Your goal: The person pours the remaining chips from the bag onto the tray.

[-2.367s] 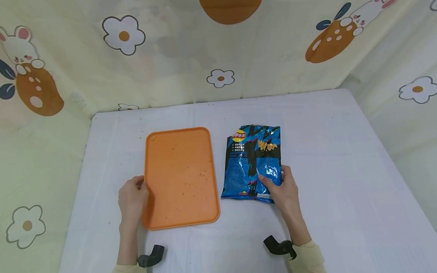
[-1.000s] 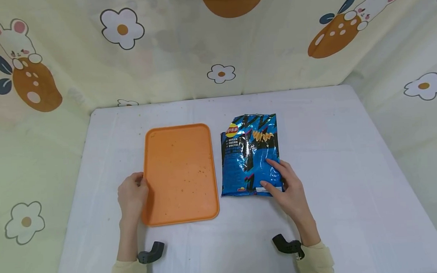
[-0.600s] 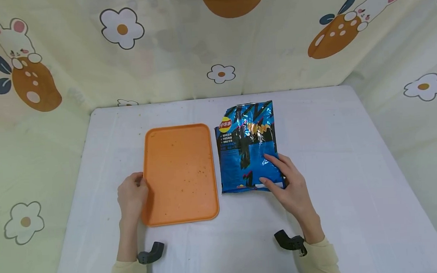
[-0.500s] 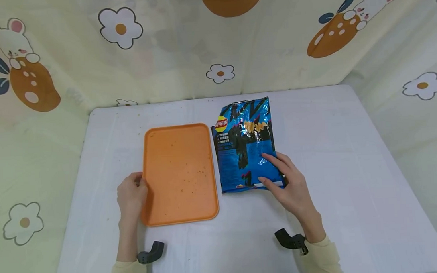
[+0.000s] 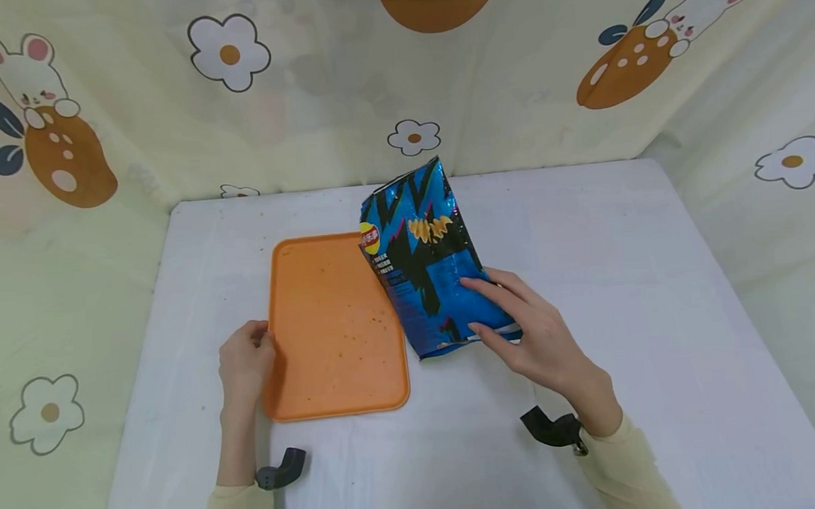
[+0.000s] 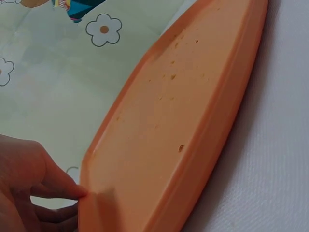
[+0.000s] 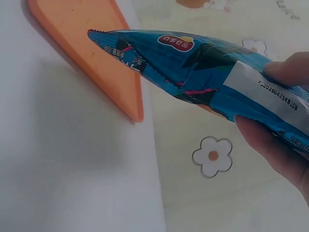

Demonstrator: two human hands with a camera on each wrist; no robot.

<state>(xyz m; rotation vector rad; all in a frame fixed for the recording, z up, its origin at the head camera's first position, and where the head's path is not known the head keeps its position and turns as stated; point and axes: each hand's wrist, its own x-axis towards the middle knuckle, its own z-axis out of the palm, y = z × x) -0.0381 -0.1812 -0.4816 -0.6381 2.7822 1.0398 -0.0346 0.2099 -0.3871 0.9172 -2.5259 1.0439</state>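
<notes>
A blue and black chip bag [image 5: 421,261] is tilted to the left, its upper left part over the right side of the orange tray [image 5: 315,325]. My right hand [image 5: 531,332] grips the bag's lower right part, thumb and fingers on both sides of it in the right wrist view, where the bag's bottom edge [image 7: 193,72] faces the camera. At the tray's left rim, my left hand [image 5: 247,365] pinches the edge; in the left wrist view its fingertips [image 6: 79,193] touch that rim. Small brown crumbs [image 6: 173,77] lie scattered on the tray.
The tray lies on a white-covered table [image 5: 618,292]. A pale curtain [image 5: 321,85] with flowers and rabbits hangs behind the table's far edge and at both sides. A black wrist-worn device [image 5: 551,429] sits by the right wrist, another [image 5: 282,470] by the left.
My right hand has raised the chip bag and swung its top to the left, from beside the tray to partly over it. My left hand has stayed at the tray's left rim.
</notes>
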